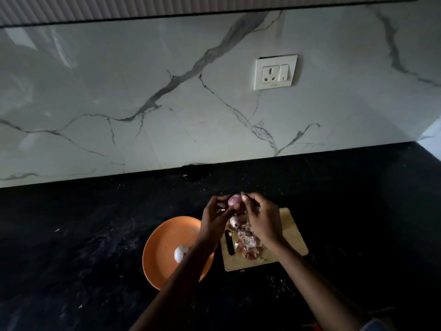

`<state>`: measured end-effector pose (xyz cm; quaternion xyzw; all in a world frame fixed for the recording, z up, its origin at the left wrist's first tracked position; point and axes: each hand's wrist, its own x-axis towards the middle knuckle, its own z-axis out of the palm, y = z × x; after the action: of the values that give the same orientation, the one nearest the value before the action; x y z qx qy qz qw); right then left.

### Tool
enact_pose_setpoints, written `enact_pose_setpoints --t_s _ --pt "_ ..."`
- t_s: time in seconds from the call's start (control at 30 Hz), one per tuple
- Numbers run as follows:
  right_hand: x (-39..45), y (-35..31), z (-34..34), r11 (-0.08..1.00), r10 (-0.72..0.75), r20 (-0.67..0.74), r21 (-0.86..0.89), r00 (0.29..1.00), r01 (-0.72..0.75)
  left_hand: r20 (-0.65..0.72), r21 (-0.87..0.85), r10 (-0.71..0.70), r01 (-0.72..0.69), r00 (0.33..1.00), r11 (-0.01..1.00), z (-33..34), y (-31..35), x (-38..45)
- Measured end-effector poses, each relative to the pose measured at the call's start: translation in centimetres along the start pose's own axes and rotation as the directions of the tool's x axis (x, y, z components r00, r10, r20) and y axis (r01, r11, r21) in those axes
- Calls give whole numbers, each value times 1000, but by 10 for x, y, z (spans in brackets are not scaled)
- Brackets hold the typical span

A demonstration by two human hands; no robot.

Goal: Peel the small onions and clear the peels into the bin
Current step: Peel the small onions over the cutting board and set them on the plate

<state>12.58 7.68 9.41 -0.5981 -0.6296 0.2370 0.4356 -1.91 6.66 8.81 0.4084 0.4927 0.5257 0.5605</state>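
Broadly, bench [95, 235]: dark, carries everything.
Plate [164, 237]: beside board, collecting a peeled onion [180, 253].
Board [290, 237]: catches peels [248, 242].
Left hand [214, 218]: grip steadies small onion [232, 201] above board.
Right hand [262, 217]: grip pinches its skin.

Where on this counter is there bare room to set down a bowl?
Bare counter lies left of the orange plate, and more lies right of the cutting board. The board is crowded with peels, and both hands work an onion above it.
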Motion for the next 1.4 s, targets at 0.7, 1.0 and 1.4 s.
enact_pose_setpoints --t_s 0.7,1.0,1.4 --pt "5 40 -31 939 178 392 -342 903 -36 69 -42 -56 59 996 997 -8 5 -3" --pt "18 -2 -29 998 22 320 50 947 -40 20 -86 -56 57 998 995 -4 7 -4" --pt "11 0 -18 990 63 255 109 965 -94 -3 -80 -43 42 999 996 -5 3 -4"
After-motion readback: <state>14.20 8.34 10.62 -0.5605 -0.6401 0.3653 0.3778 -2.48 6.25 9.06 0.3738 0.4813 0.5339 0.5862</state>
